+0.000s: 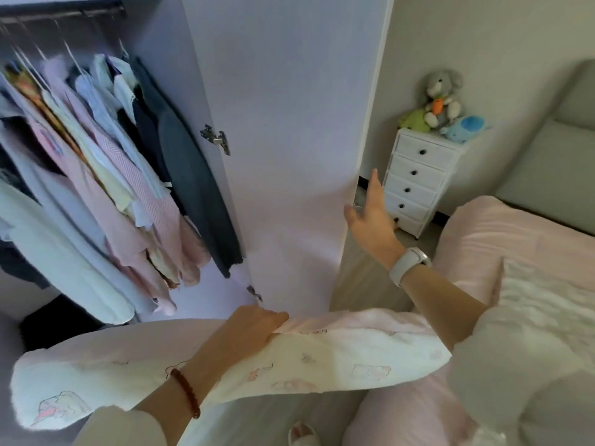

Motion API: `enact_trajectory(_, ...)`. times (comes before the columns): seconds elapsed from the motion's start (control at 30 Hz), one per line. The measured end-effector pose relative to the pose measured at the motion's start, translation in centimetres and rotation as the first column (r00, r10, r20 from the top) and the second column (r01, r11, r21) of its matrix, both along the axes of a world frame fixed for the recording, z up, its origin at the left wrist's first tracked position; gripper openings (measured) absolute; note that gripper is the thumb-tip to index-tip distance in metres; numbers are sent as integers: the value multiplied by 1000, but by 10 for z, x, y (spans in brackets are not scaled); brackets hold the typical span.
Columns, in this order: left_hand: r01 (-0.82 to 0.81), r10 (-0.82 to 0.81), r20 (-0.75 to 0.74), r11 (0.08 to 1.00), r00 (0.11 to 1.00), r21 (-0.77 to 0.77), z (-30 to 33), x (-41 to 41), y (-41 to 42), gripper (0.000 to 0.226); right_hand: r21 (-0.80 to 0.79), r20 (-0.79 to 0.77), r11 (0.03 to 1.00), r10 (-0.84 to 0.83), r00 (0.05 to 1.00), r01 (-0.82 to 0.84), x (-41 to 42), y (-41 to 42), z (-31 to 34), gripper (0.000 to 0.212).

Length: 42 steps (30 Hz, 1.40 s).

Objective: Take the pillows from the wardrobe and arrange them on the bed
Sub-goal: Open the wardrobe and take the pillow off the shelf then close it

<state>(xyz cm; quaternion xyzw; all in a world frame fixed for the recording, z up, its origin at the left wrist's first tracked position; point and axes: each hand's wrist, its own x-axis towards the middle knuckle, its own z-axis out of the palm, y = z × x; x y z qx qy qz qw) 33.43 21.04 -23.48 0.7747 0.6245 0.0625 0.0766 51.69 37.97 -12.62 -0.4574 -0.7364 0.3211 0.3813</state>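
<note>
Pillow point(289, 358) hangs in front of the open wardrobe door point(289, 156), a long pale one printed with small pink figures, held across my body below the door's lower edge. My left hand point(248, 326) grips its top edge, fingers curled and pressed together over the fabric. My right hand point(370, 210) is at the door's free edge, fingers spread and loose, holding nothing. The bed point(515, 246) with its pink cover lies right of the door.

The hanging clothes point(96, 175) are blurring and running off the left edge. The left hand point(248, 326) is covering part of the pillow's point(322, 355) top edge, its fingers point(277, 317) curling over it. The bed point(531, 252) is being cropped at the right edge.
</note>
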Motion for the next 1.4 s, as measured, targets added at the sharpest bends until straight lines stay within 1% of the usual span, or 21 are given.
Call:
enact_trajectory(0.07,-36,35,50,999,998,13,0,-12,-9,24,-39,-44,999,24,999,-26,-18,3,2,72)
enact_trajectory(0.13,-65,63,69,998,996,21,8,-26,-18,21,-73,-85,997,-40,996,33,-31,3,2,71)
enact_trajectory(0.27,-85,85,4,996,996,32,22,-48,-36,19,-62,-98,984,-170,981,164,-40,0,3,65)
enact_trajectory(0.33,-109,109,-61,994,992,12,27,-54,-43,18,-8,-133,985,-172,976,173,-44,-14,0,62)
enact_trajectory(0.47,-109,101,-141,993,985,-46,25,-58,-56,8,120,-244,992,-5,970,35,-57,-66,-14,62)
enact_trajectory(0.6,-134,108,-224,985,969,-106,22,-52,-75,3,170,-190,968,214,958,-183,-85,-110,-31,66)
enact_trajectory(0.67,-131,110,-219,988,970,-82,22,-55,-88,12,181,-139,930,347,927,-321,-106,-130,-35,67)
enact_trajectory(0.7,-164,147,-200,984,969,-70,22,-57,-96,14,180,-107,899,421,901,-398,-118,-138,-36,68)
enact_trajectory(0.77,-253,238,-162,964,958,-78,22,-62,-111,5,158,-29,825,553,833,-542,-146,-148,-35,70)
enact_trajectory(0.8,-293,279,-145,952,949,-87,20,-66,-119,9,139,19,787,604,797,-600,-161,-151,-32,70)
enact_trajectory(0.9,-387,380,-117,921,918,-46,24,-75,-141,14,-10,131,649,755,642,-761,-207,-157,-18,69)
enact_trajectory(0.93,-417,414,-80,908,907,-34,26,-78,-148,15,-59,189,606,787,587,-794,-221,-157,-13,66)
enact_trajectory(1.0,-458,458,-36,889,888,5,30,-82,-161,16,-153,280,516,840,464,-843,-240,-158,-10,53)
enact_trajectory(1.07,-497,498,-21,867,867,40,33,-85,-171,16,-302,326,414,891,315,-859,-239,-164,-20,43)
enact_trajectory(1.13,-541,543,-29,840,840,49,32,-83,-181,18,-438,386,334,908,161,-834,-218,-174,-40,41)
enact_trajectory(1.2,-586,588,3,807,809,66,28,-80,-187,19,-514,407,270,912,46,-814,-193,-179,-58,48)
enact_trajectory(1.23,-607,607,25,791,794,77,27,-77,-190,19,-510,426,255,904,16,-821,-181,-179,-64,53)
enact_trajectory(1.27,-621,620,47,778,783,92,25,-75,-192,18,-462,485,254,875,-2,-850,-174,-176,-70,59)
enact_trajectory(1.33,-662,656,93,741,749,109,20,-72,-195,18,-290,686,227,726,-37,-930,-167,-170,-79,67)
enact_trajectory(1.37,-683,676,98,722,731,111,17,-70,-197,17,-210,766,202,642,-32,-957,-167,-169,-84,64)
enact_trajectory(1.4,-703,695,103,704,711,100,15,-70,-198,17,-138,809,188,588,-1,-972,-168,-169,-88,55)
